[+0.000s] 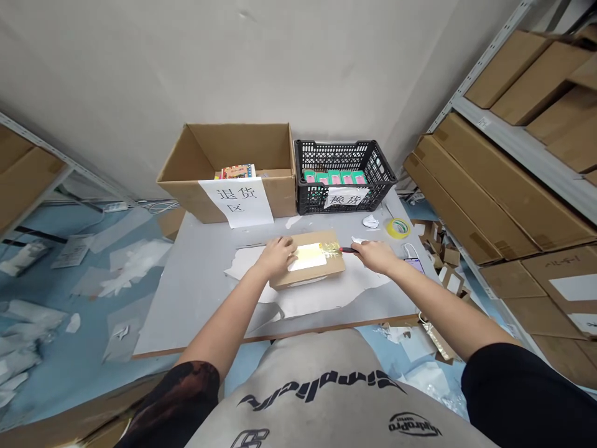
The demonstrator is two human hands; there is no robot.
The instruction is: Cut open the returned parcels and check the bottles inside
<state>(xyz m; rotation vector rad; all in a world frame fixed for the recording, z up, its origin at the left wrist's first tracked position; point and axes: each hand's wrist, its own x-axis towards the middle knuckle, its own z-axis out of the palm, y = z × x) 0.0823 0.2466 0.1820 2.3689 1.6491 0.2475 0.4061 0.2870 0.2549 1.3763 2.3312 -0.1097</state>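
Note:
A small cardboard box (308,274) lies at a slight slant on a torn white sheet (321,297) on the grey table (186,292). On its top are a white label (306,256) and a strip of shiny tape (331,249) at the right end. My left hand (278,255) is closed on the box's left end, fingers over the label's edge. My right hand (375,255) grips a slim knife (347,250) with a black and red handle. The knife's tip meets the taped right end; its blade is too small to make out.
Behind stand a large open carton (186,186) with a paper sign and a black crate (303,202) holding several green and pink boxes. A tape roll (398,228), crumpled paper (370,221) and a phone (414,265) lie at right. Shelves of cartons (504,211) flank the table.

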